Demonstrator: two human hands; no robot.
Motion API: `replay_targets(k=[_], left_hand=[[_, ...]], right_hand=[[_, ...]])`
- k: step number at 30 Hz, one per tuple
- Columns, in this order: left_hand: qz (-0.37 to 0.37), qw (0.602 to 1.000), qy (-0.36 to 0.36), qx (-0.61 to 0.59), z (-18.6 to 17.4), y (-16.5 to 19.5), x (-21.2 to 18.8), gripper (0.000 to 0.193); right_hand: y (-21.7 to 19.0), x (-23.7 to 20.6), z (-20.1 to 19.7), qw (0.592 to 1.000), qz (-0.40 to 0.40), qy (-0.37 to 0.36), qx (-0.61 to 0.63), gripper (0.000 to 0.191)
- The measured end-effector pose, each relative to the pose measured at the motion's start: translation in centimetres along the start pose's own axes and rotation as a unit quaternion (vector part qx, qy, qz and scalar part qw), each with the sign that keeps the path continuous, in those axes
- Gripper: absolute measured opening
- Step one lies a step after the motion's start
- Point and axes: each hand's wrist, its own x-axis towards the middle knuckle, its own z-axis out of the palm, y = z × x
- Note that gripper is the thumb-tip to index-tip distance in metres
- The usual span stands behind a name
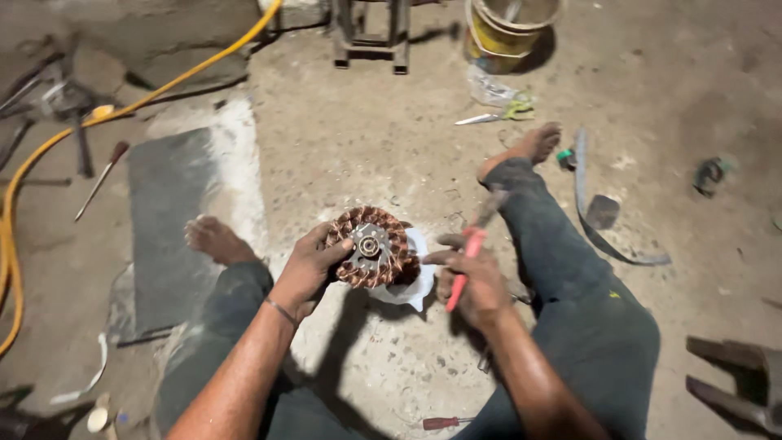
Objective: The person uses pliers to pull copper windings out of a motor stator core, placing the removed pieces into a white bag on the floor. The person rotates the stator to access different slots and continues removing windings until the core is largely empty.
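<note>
My left hand (312,269) grips the left side of a round stator with copper wire coils (373,245), held up face-on above the floor between my legs. A white cloth or paper (414,285) hangs behind and below it. My right hand (471,281) is closed around a red-handled tool (464,273) just right of the stator; its blurred metal end (491,205) points up and away. A thin bangle circles my left wrist.
I sit on a dusty concrete floor, bare feet (213,239) spread. A dark slab (167,220) and yellow hose (49,147) lie left, a yellow bucket (503,31) and scissors (493,114) ahead, a red screwdriver (444,422) near my lap, a strap (595,220) right.
</note>
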Motion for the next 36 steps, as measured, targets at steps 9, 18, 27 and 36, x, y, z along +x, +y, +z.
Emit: replay_targets(k=[9, 18, 27, 36], left_hand=[[-0.013, 0.999, -0.044, 0.01, 2.7, -2.9, 1.4, 0.043], [-0.085, 0.995, -0.047, -0.018, 2.4, -6.7, 2.4, 0.058], [0.0, 0.992, -0.016, -0.121, 2.9, -4.7, -0.1, 0.049], [-0.106, 0.974, -0.016, -0.202, 2.8, -4.2, 0.2, 0.055]], right_hand=[[3.0, 0.5, 1.3, 0.996, -0.076, 0.012, -0.043, 0.046], [5.3, -1.4, 3.6, 0.914, -0.226, 0.085, -0.326, 0.028], [10.2, 3.2, 1.0, 0.894, -0.233, -0.068, -0.376, 0.04], [8.5, 1.7, 1.4, 0.836, -0.369, -0.178, -0.366, 0.031]])
